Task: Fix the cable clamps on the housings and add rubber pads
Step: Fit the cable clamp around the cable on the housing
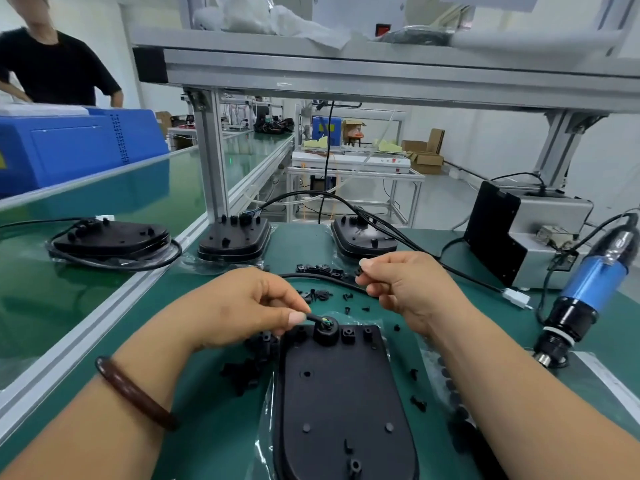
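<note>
A black housing point(343, 403) lies flat on the green mat in front of me, its round cable port at the far end. My left hand point(242, 306) pinches the black cable end point(317, 319) where its coloured wires enter that port. My right hand point(405, 282) hovers above and behind the housing, pinching a small black cable clamp point(360, 270) between thumb and fingertip. Loose black clamps point(320, 270) and small screws point(348, 299) lie scattered beyond the housing. More clamps point(249, 368) are piled at its left side. Round black rubber pads point(453, 393) sit in a row on a strip at its right.
Two stacks of black housings point(233, 239) point(363, 237) stand at the back of the mat, a third point(110, 239) with a coiled cable on the left belt. A blue electric screwdriver point(585, 292) hangs at right beside a grey box point(530, 233). A person in black stands far left.
</note>
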Motion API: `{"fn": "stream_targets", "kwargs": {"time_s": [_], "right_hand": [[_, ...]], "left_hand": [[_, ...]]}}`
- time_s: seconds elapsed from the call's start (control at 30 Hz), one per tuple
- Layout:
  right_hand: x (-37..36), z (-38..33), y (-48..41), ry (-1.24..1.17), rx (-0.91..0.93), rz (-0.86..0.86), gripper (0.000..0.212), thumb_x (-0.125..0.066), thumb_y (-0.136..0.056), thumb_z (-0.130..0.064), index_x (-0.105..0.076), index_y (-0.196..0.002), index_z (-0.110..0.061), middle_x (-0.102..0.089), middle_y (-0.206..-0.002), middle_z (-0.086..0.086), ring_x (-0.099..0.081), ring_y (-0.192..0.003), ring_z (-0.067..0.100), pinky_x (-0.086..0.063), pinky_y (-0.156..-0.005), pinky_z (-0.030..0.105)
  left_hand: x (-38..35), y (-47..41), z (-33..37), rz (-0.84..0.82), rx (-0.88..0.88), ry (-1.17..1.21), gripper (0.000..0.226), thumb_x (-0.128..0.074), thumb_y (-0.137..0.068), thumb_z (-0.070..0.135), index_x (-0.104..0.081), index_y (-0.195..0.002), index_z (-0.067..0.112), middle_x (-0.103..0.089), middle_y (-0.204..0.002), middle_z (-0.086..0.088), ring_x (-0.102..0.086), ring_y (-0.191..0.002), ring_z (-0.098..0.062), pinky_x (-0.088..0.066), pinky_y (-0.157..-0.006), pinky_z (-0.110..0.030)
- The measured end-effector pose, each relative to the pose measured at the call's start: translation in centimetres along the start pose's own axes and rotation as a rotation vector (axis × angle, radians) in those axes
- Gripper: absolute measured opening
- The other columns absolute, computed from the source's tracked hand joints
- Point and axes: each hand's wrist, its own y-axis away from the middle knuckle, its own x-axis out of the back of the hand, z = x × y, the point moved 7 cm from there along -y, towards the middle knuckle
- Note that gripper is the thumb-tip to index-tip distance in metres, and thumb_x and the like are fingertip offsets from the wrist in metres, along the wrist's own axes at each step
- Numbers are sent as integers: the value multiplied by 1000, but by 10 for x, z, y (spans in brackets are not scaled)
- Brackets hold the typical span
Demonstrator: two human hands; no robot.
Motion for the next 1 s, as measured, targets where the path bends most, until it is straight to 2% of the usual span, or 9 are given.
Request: {"fn": "stream_targets", "kwargs": {"time_s": [0.1,0.23,0.33,0.47,0.57,0.67,0.83,0.93,1.0], "right_hand": [[-10,2,3,21,11,-61,10,-68,-87,-8,-67,-77,-6,-68,-62,3,-54,-48,6,-43,-42,15],[-45,4,15,211,118,-193,17,-72,-83,-16,-69,-68,-12,-67,-65,2,-54,-55,9,-44,-54,22],[-51,4,20,285,161,-197,17,-75,-81,-19,-71,-67,-12,-61,-59,1,-48,-53,11,-41,-55,23],[-52,2,22,292,182,-220,21,-76,-80,-19,-70,-61,-15,-62,-62,4,-49,-59,15,-41,-60,28],[-53,2,22,305,194,-209,17,-76,-80,-19,-71,-65,-12,-61,-62,2,-49,-57,11,-41,-59,25],[-54,1,23,339,197,-246,19,-76,-80,-19,-70,-63,-17,-63,-58,-7,-50,-54,5,-41,-58,21],[-49,3,19,242,192,-195,16,-75,-81,-16,-70,-67,-11,-62,-62,3,-52,-62,15,-44,-63,30],[-51,3,21,320,217,-230,17,-75,-81,-19,-70,-65,-15,-62,-57,-8,-51,-53,4,-42,-56,18],[-53,2,23,352,221,-254,18,-75,-81,-19,-70,-64,-18,-61,-55,-10,-49,-50,1,-40,-53,15]], "left_hand": [[-1,0,2,4,-1,-21,4,-70,-84,27,-73,-86,28,-67,-64,10,-57,-58,5,-41,-55,-5],[-2,-1,3,9,0,-13,3,-69,-85,21,-73,-84,22,-69,-65,10,-61,-59,4,-42,-56,-5],[-2,-1,2,16,3,-13,3,-69,-85,20,-71,-82,21,-69,-65,11,-61,-59,3,-42,-57,-5],[-2,-1,3,16,5,8,6,-69,-85,18,-70,-81,23,-70,-66,9,-62,-59,2,-42,-57,-6],[-2,0,3,14,8,10,6,-69,-85,18,-70,-82,23,-70,-69,8,-63,-61,1,-43,-58,-7],[-2,0,3,14,11,19,6,-68,-85,17,-70,-83,22,-70,-69,7,-63,-61,0,-44,-58,-7],[-2,-1,3,16,6,11,4,-68,-85,19,-72,-86,21,-71,-71,6,-64,-62,0,-44,-60,-7],[-2,-1,2,18,4,23,5,-69,-85,18,-71,-85,22,-71,-70,6,-65,-62,-1,-45,-59,-7],[-2,-1,2,19,-1,7,6,-69,-85,18,-71,-82,23,-71,-70,6,-65,-62,-1,-44,-58,-7]]}}
